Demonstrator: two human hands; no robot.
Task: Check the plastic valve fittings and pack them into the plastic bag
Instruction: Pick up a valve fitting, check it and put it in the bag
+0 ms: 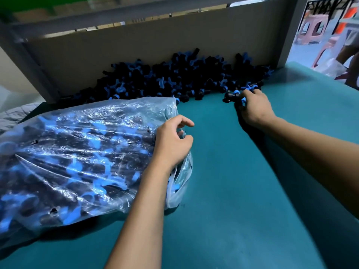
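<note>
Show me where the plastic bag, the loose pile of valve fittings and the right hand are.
plastic bag (pixel 77 152), head view, on its crinkled top side.
pile of valve fittings (pixel 174 78), head view, middle of the heap.
right hand (pixel 254 109), head view, back of the hand.

The scene is dim with a cool blue-green cast. Daylight enters from the far right, beyond the right hand (pixel 254 109), where the background is overexposed and blurred. The bag (pixel 77 162) under the left hand (pixel 172 144) shows bright crinkled glare. Dark shadows lie under both forearms on the table (pixel 223 210). Wide-angle distortion bends the edges; the far top is soft.
</note>
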